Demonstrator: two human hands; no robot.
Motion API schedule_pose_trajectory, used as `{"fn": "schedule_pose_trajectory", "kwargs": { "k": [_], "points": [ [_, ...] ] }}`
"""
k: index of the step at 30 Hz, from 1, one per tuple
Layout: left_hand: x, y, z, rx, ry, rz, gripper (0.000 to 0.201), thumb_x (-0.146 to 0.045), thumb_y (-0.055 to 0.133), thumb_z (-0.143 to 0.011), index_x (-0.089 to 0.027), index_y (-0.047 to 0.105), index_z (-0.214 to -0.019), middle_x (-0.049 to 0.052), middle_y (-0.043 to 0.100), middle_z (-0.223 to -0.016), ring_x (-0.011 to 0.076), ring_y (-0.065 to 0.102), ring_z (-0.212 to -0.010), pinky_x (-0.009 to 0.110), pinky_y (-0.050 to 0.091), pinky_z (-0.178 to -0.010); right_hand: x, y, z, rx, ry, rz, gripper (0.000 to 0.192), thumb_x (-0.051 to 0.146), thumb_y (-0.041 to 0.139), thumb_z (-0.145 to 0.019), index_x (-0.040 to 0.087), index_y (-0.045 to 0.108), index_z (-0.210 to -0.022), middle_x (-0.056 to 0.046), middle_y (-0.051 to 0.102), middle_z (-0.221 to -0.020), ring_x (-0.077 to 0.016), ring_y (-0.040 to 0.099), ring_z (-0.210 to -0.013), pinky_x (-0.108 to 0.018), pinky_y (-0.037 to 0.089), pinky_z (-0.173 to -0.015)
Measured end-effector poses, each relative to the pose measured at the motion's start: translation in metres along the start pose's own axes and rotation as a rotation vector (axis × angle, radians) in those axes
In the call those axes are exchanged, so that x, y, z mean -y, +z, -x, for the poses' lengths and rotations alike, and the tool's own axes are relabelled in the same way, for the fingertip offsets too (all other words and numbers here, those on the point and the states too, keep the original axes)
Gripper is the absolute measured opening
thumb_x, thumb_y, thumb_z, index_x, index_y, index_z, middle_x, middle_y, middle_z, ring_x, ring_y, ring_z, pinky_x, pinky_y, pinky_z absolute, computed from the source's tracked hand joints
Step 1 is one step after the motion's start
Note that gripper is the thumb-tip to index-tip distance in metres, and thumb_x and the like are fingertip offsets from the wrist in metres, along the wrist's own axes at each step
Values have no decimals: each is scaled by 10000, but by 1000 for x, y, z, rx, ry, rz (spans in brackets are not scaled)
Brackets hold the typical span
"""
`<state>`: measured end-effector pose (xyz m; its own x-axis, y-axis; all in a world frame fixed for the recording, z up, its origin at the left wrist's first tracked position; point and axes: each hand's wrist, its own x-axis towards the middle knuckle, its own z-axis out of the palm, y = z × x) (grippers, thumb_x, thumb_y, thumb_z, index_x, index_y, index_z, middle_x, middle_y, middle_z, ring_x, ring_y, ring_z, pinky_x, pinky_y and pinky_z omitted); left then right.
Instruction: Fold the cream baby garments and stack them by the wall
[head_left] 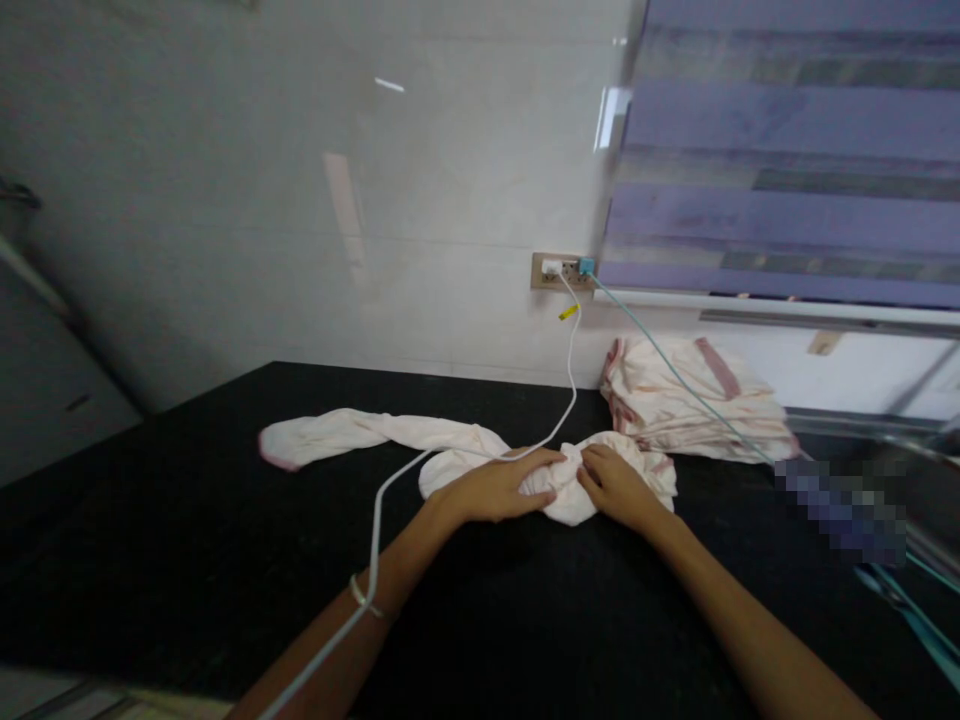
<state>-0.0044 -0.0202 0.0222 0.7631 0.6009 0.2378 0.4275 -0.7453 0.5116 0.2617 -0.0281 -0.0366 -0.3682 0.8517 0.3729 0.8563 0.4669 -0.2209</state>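
Nearest, bare forearms over a broad black stone countertop, a thin band on the left wrist. Behind, pale glossy wall tiles and a purple striped blind. Farther back right, a folded stack of pale pink-trimmed cloths. Mid-counter, a long twisted pale pink cloth, bunched at its right end under both hands. Left hand flat on the bunch, fingers together; right hand gripping beside it, fingers curled (nearly touching). White charging cable across the left arm; teal cable from the wall socket.
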Motion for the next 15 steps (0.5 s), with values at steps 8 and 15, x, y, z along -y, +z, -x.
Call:
{"fn": "schedule_pose_trajectory", "kwargs": {
  "k": [8,15],
  "points": [
    [35,-63,33,60,-247,8,982,-241,819,-572,-235,429,-1473,129,484,-1488,316,543,-1293,406,449,-1066,-29,-9,2,-85,508,247,234,161,453,-934,138,677,-999,-182,667,-1080,-267,619,-993,-374,436,-888],
    [53,-67,41,235,-367,56,232,-317,740,-635,-238,688,-846,9,662,-883,228,601,-832,271,444,-720,-2,-17,0,-507,142,-92,212,221,470,-918,191,622,-1064,-124,623,-1032,-249,596,-989,-387,490,-867]
  ]
}}
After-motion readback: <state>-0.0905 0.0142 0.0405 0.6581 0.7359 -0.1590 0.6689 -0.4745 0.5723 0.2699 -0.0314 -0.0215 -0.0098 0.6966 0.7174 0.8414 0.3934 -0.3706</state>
